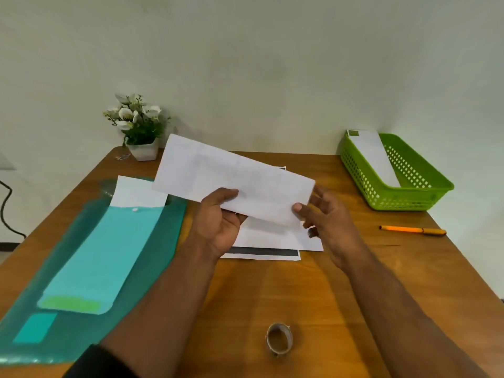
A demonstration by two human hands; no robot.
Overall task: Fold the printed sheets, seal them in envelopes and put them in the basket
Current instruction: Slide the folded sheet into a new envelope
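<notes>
We see a wooden table [272,290] against a pale wall. Largest thing on it is a teal plastic folder [152,263] at left, lying flat, with a white sheet [136,190] poking out of its far end under the translucent cover. At far right sits a green basket [425,195] with holes in its walls; one white envelope in the basket [373,156] leans lengthwise along its left inner wall. At table centre lies a stack of printed sheets [272,241], a dark band showing along the near edge of the bottom one.

Above that stack we see a white envelope [234,178] held in the air, tilted, left end higher and further away. Left hand [218,222] grips its near long edge, thumb on top, fingers curled beneath. Right hand [324,214] pinches the right corner, thumb on the front face, other fingers loosely spread behind. We cannot tell if the flap is sealed.

A potted plant [137,126] with white flowers stands at the far left corner. An orange pen [411,230] lies right of the stack, near the basket. A tape roll [279,339] stands on edge at the near side, between the forearms.
</notes>
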